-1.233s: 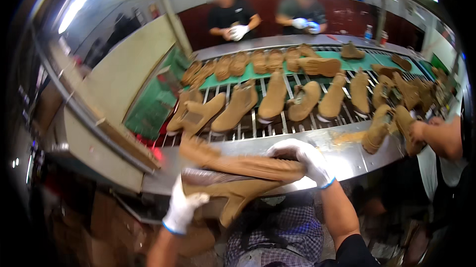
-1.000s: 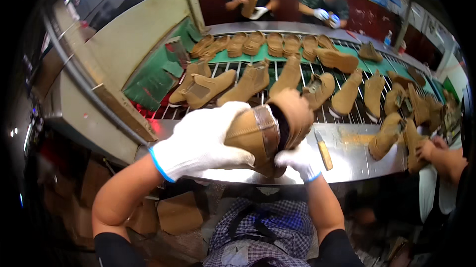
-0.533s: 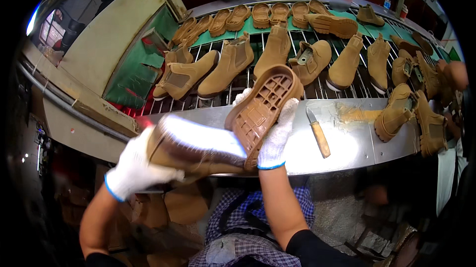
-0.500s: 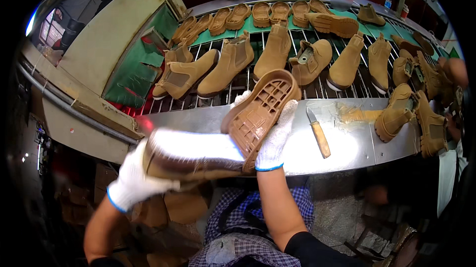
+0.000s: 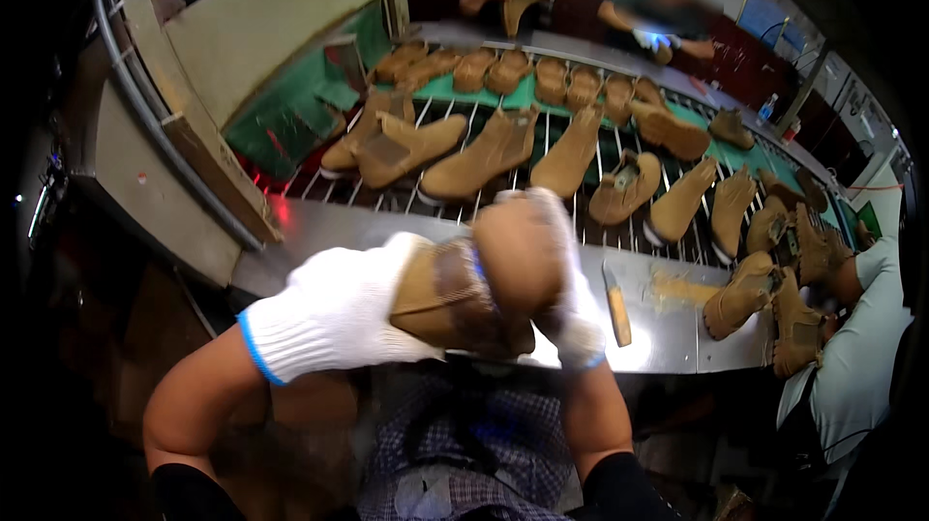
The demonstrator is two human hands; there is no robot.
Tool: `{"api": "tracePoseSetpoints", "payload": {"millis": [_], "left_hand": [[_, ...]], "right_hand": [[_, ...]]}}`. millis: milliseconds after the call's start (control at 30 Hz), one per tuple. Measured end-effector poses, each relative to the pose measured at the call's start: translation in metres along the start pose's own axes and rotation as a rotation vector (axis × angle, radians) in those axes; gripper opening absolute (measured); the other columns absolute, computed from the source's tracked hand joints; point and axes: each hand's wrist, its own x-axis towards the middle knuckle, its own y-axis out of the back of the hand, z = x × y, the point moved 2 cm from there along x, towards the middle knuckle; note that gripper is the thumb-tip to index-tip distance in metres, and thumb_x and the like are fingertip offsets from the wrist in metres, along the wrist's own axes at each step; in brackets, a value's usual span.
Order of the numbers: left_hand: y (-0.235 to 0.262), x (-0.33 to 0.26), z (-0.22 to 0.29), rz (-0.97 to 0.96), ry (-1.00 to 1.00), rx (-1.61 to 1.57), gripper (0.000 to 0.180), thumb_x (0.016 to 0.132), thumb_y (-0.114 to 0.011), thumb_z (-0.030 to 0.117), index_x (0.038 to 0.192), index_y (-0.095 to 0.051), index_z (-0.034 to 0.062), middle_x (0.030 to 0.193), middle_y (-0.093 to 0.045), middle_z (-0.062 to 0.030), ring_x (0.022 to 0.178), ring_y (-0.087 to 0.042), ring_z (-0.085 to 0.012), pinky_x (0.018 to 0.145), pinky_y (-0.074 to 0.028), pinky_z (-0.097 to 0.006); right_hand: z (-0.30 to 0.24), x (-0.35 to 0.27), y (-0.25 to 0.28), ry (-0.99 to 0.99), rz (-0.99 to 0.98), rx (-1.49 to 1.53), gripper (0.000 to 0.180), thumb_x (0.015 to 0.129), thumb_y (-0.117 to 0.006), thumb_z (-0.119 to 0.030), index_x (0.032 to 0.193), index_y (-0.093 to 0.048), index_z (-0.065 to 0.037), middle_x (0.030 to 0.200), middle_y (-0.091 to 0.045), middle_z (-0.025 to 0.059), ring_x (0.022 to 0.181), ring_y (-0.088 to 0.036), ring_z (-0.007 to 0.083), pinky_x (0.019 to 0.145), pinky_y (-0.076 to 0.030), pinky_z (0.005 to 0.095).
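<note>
In a white knit glove with a blue cuff, my left hand (image 5: 339,313) is closed round a tan boot (image 5: 421,313) whose lower part has a dark brown band. My right hand (image 5: 578,313), gloved alike and blurred, grips a brown rubber boot sole (image 5: 518,255). The sole is against the boot's bottom or just in front of it; blur hides whether they touch. Both are held above the front edge of the metal bench (image 5: 668,352). Right of my right hand lies a knife (image 5: 618,313) with a wooden handle.
Tan boots (image 5: 489,153) stand in a row on a wire rack conveyor, with brown soles (image 5: 474,71) behind them on green sheeting. More boots (image 5: 740,298) stand at the right near a co-worker's pale sleeve (image 5: 861,337). Two people work across the conveyor. A panel (image 5: 276,28) borders the left.
The boot and sole have come together and tilted, and the sole's gridded inside no longer faces me. My left hand has moved right and up. The view has shifted and turned.
</note>
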Motion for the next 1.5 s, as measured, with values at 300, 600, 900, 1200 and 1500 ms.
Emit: {"api": "tracePoseSetpoints", "payload": {"millis": [300,600,900,1200,1500], "left_hand": [[0.025,0.032,0.043,-0.209,-0.161,0.171,0.106,0.075,-0.087,0.070,0.152,-0.046,0.0098,0.122,-0.074,-0.0262,0.107,-0.074,-0.0468,0.094,-0.059,-0.051],[0.012,0.029,0.067,-0.072,-0.284,0.231,0.082,0.082,-0.082,0.064,0.126,-0.056,-0.0003,0.095,-0.078,-0.0205,0.083,-0.078,-0.0420,0.072,-0.063,-0.051],[0.017,0.049,0.087,-0.129,-0.197,0.316,0.092,0.080,-0.080,0.074,0.131,-0.055,0.0013,0.099,-0.077,-0.0205,0.083,-0.077,-0.0436,0.073,-0.063,-0.049],[0.022,0.053,0.082,-0.176,-0.130,0.261,0.088,0.080,-0.080,0.073,0.126,-0.058,0.0015,0.100,-0.077,-0.0214,0.086,-0.078,-0.0429,0.074,-0.063,-0.050],[0.015,0.047,0.094,-0.144,-0.403,0.250,0.076,0.081,-0.084,0.059,0.114,-0.060,-0.0046,0.089,-0.077,-0.0211,0.080,-0.078,-0.0397,0.070,-0.064,-0.048]], "right_hand": [[-0.063,0.009,-0.013,0.160,0.188,0.200,0.082,0.075,-0.084,-0.035,0.144,-0.050,-0.006,0.143,-0.056,0.0181,0.134,-0.057,0.0352,0.120,-0.044,0.0487],[-0.069,0.001,-0.030,0.241,0.232,-0.050,0.075,0.071,-0.090,-0.050,0.123,-0.058,-0.008,0.133,-0.056,0.0188,0.127,-0.055,0.0310,0.114,-0.043,0.0470],[-0.083,0.002,-0.024,0.216,0.385,0.041,0.064,0.069,-0.085,-0.034,0.121,-0.058,-0.009,0.127,-0.054,0.0163,0.125,-0.056,0.0335,0.117,-0.045,0.0500],[-0.081,0.013,-0.020,0.217,0.374,-0.055,0.062,0.073,-0.085,-0.038,0.117,-0.059,-0.003,0.128,-0.057,0.0196,0.127,-0.057,0.0362,0.116,-0.045,0.0505],[-0.110,-0.023,-0.029,0.299,0.297,-0.477,0.031,0.077,-0.073,-0.018,0.107,-0.067,-0.007,0.125,-0.060,0.0163,0.130,-0.056,0.0385,0.117,-0.042,0.0570]]}}
